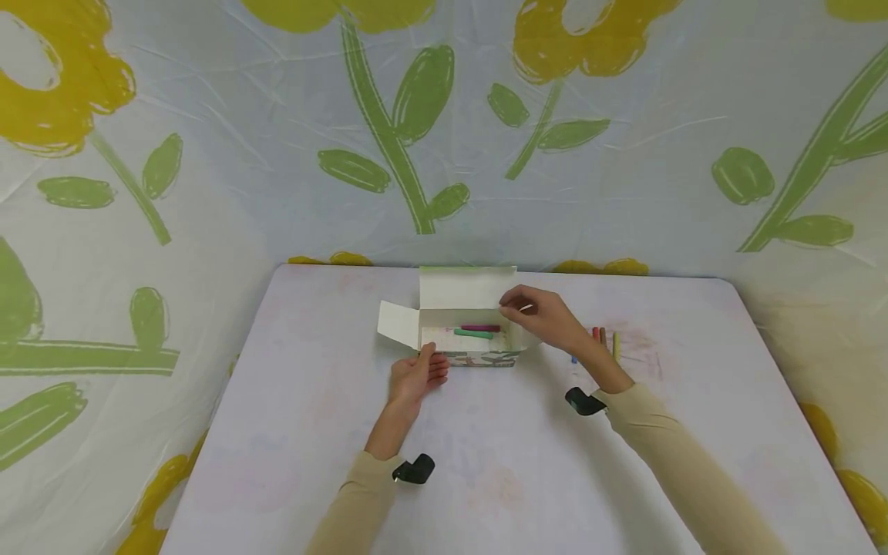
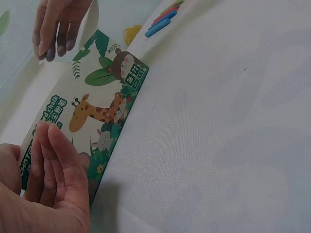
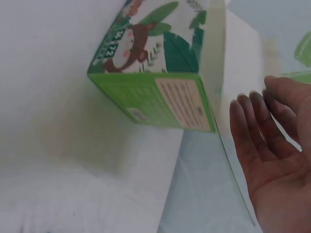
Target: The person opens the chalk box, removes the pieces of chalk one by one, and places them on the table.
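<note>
An open chalk box [image 1: 479, 359], printed with a giraffe and leaves, stands on the table with its lid [image 1: 468, 288] raised at the back and a side flap [image 1: 399, 324] folded out left. Inside lie a magenta chalk stick [image 1: 481, 328] and a green chalk stick [image 1: 473, 334]. My left hand [image 1: 412, 378] grips the front wall near the left corner, thumb at the rim and fingers against the printed face [image 2: 99, 111]. Beside the lid's right edge, my right hand [image 1: 548, 317] hovers with fingers loosely bent; in the right wrist view nothing shows between them.
Several chalk sticks lie right of the box, partly hidden by the right forearm, among them a red stick [image 1: 596, 334], a yellow stick [image 1: 616, 347] and a blue stick [image 2: 158, 27]. Behind the white table [image 1: 312, 462] hangs a flowered cloth [image 1: 277, 154].
</note>
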A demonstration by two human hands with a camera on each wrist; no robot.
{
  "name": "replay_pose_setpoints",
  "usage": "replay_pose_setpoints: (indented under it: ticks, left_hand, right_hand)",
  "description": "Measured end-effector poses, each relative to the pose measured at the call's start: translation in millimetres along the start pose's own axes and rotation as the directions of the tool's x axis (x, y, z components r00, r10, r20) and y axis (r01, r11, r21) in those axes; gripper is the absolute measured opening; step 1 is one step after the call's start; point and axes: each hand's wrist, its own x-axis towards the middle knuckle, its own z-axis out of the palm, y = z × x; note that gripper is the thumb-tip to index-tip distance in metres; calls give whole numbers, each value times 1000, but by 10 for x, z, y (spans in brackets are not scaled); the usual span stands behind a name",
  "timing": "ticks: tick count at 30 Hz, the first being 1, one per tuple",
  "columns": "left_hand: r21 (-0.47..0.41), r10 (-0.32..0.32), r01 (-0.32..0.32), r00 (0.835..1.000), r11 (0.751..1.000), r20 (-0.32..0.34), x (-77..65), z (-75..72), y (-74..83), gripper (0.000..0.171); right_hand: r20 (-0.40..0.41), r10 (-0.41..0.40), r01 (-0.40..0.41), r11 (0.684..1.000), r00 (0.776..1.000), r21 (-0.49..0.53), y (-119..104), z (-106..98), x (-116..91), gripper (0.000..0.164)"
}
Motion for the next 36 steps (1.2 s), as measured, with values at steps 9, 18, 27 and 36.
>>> replay_pose_setpoints:
  ticks: [9, 18, 27, 36]
  left_hand:
    - [-24, -11, 11, 1000, 1000, 16, 1, -1, 15, 36]
    - [-18, -7, 8, 1000, 1000, 11, -3, 15, 15, 36]
    - [-8, -5, 5, 1000, 1000, -7, -10, 28, 23, 35]
    - [-21, 1, -1, 1000, 1000, -9, -50, 32, 31, 35]
  right_hand:
    - [134, -57, 51, 997, 989, 54, 27, 314, 88, 21]
    - [251, -102, 87, 994, 963, 67, 62, 499, 186, 24]
    - [484, -62, 120, 989, 873, -90, 44, 608, 362, 17]
    - [641, 104, 8, 985, 760, -170, -36, 601, 491, 24]
